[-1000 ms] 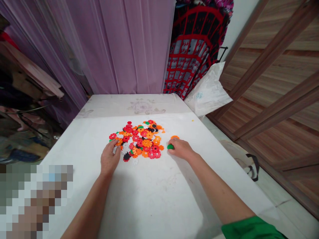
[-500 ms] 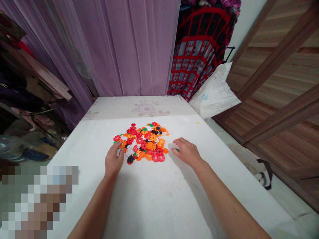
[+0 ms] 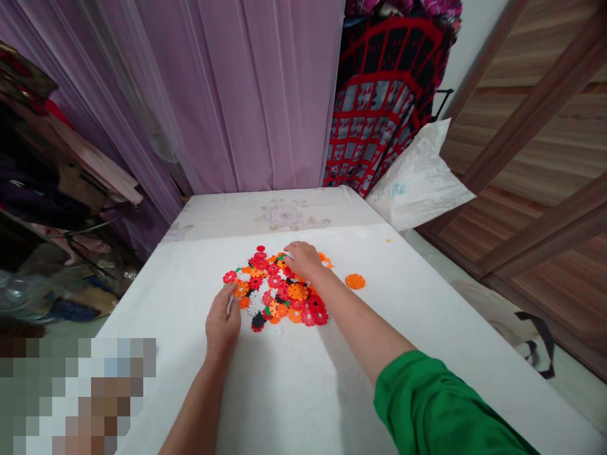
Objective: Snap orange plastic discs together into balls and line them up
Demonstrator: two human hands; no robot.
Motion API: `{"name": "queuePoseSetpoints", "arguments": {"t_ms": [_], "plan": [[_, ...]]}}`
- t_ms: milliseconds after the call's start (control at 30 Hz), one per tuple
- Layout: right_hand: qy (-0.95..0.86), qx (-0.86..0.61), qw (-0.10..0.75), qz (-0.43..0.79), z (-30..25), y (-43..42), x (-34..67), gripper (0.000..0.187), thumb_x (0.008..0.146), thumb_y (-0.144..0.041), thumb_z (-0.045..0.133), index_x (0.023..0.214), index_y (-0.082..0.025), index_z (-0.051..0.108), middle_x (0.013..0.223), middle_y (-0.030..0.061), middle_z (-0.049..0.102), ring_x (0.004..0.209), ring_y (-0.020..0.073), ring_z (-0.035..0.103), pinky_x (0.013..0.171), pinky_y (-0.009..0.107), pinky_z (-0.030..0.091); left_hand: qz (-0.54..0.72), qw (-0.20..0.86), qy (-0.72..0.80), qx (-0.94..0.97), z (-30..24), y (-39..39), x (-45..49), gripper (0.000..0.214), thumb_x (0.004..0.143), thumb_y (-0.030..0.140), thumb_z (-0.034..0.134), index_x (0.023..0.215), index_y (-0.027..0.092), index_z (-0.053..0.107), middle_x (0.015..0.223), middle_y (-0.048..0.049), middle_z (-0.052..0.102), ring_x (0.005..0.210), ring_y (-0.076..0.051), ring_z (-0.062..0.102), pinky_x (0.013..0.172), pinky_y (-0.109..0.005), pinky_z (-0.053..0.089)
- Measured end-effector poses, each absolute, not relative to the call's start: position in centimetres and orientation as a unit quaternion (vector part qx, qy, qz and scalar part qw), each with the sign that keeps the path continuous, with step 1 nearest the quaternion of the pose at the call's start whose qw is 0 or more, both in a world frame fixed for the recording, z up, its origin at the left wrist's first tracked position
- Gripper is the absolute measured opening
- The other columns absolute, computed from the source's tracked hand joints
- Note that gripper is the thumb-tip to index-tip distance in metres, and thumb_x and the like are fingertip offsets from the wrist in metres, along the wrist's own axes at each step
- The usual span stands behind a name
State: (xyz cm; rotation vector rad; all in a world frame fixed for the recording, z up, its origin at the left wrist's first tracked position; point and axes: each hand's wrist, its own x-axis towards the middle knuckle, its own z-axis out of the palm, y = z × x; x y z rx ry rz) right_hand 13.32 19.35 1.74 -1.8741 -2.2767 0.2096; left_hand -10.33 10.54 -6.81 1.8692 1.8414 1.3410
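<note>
A heap of flower-shaped plastic discs (image 3: 298, 291) in red, orange, white, black and green lies on the white-covered table. Over the far right part of the heap, my right hand (image 3: 303, 259) reaches down with curved fingers, thumb and forefinger apart; its fingertips are among the pieces. At the left edge of the heap rests my left hand (image 3: 222, 322), its thumb apart from the fingers and the fingertips close to an orange disc (image 3: 241, 289). I cannot see anything held in it. Right of the heap, beyond my right forearm, a separate orange disc (image 3: 355, 281) lies flat.
The tabletop (image 3: 412, 316) has a flowered strip of cover (image 3: 289, 215) at its far end. A white bag (image 3: 417, 180) stands off the far right corner. A purple curtain (image 3: 256, 95) hangs behind, wooden doors (image 3: 535, 145) stand right, and clothes (image 3: 71, 158) hang left.
My right hand has moved left from beside the heap to over its far right part. The orange disc it mostly covered now shows on the table. My left hand stays at the left edge.
</note>
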Motion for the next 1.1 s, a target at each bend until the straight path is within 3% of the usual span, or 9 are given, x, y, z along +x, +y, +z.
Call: {"name": "queuePoseSetpoints", "arguments": {"t_ms": [167, 533, 767, 967, 1100], "plan": [[-0.783, -0.610, 0.078, 0.091, 0.2, 18.1, 11.8, 0.037, 0.093, -0.043, 0.049, 0.124, -0.027, 0.063, 0.133, 0.0068, 0.061, 0.125, 0.0257, 0.051, 0.103, 0.043, 0.038, 0.457, 0.109, 0.618, 0.630, -7.0, 10.6, -10.2, 0.033, 0.088, 0.031, 0.048, 0.116, 0.023, 0.062, 0.122, -0.0070, 0.068, 0.114, -0.021, 0.063, 0.102, -0.038, 0.050], [-0.839, -0.503, 0.192, 0.082, -1.9, 10.7, 10.1, 0.033, 0.093, -0.037, 0.055, 0.124, -0.028, 0.062, 0.138, 0.0074, 0.057, 0.125, 0.0229, 0.049, 0.109, 0.045, 0.027, 0.456, 0.107, 0.601, 0.648, -6.7, 10.6, -10.0, 0.034, 0.087, 0.033, 0.049, 0.116, 0.022, 0.063, 0.122, -0.0071, 0.068, 0.116, -0.022, 0.062, 0.105, -0.039, 0.048], [-0.826, -0.506, 0.243, 0.049, -3.2, 8.7, 13.4, 0.027, 0.091, -0.025, 0.055, 0.115, -0.025, 0.068, 0.132, 0.0091, 0.061, 0.124, 0.0249, 0.050, 0.107, 0.047, 0.033, 0.447, 0.104, 0.602, 0.653, -6.5, 10.5, -9.7, 0.033, 0.086, 0.034, 0.052, 0.115, 0.024, 0.065, 0.123, -0.0062, 0.068, 0.117, -0.023, 0.061, 0.105, -0.041, 0.047], [-0.791, -0.534, 0.298, 0.004, -4.3, 6.4, 15.0, 0.028, 0.095, -0.028, 0.050, 0.115, -0.025, 0.069, 0.132, 0.0091, 0.062, 0.123, 0.0246, 0.052, 0.109, 0.047, 0.034, 0.430, 0.102, 0.604, 0.663, -6.2, 10.7, -9.7, 0.035, 0.086, 0.035, 0.052, 0.115, 0.023, 0.067, 0.125, -0.0077, 0.066, 0.118, -0.024, 0.060, 0.105, -0.044, 0.047], [-0.798, -0.534, 0.279, -0.011, -4.8, 4.5, 15.9, 0.027, 0.095, -0.026, 0.050, 0.112, -0.027, 0.071, 0.130, 0.0069, 0.064, 0.125, 0.0255, 0.051, 0.109, 0.049, 0.033, 0.403, 0.091, 0.563, 0.716, -5.8, 9.5, -9.5, 0.035, 0.088, 0.040, 0.053, 0.114, 0.024, 0.069, 0.135, -0.0097, 0.060, 0.126, -0.025, 0.054, 0.108, -0.046, 0.043]]}}
